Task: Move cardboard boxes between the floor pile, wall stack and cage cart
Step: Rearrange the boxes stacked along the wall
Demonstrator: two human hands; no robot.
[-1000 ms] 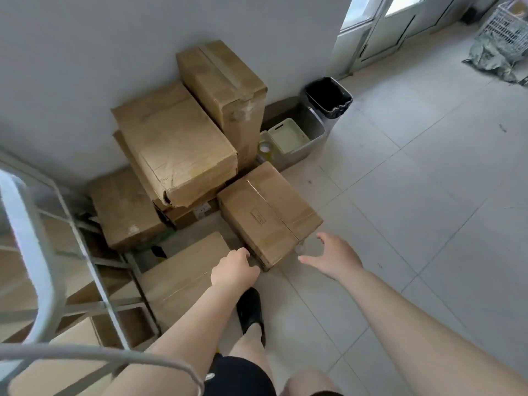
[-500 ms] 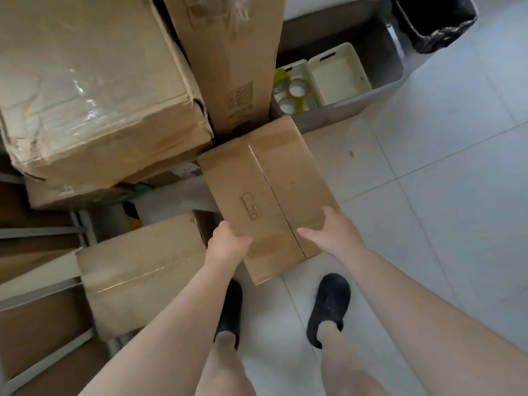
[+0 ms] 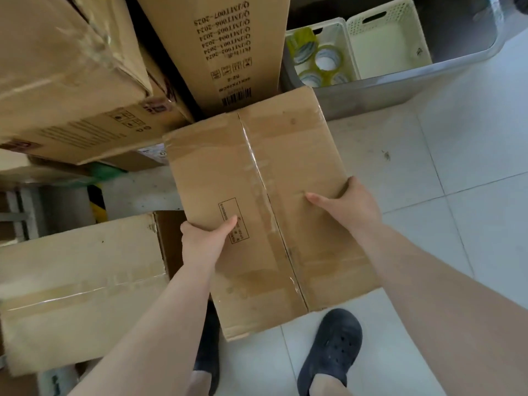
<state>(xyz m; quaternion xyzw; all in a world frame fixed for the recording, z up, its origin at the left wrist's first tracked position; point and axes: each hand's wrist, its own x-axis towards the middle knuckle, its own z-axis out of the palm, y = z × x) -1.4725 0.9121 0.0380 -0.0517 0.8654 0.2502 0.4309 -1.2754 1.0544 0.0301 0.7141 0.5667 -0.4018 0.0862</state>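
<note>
Brown taped cardboard box (image 3: 265,207), frame centre | left hand (image 3: 204,238), right hand (image 3: 347,208) grip its opposite edges, thumbs on top | advice: lift level, clear the printed upright carton (image 3: 223,50) behind.

Four cardboard boxes (image 3: 265,201), two baskets (image 3: 391,38), four tape rolls (image 3: 325,60).

I'm reading the upright box (image 3: 228,47) upside down: codes running Q/JMT003-2024 up to Q/JMT007-2025, then "52-2" and a barcode. The stamped frame on the box I'm holding (image 3: 257,195) and the print on the left box (image 3: 71,132) are staying too blurred to read
</note>
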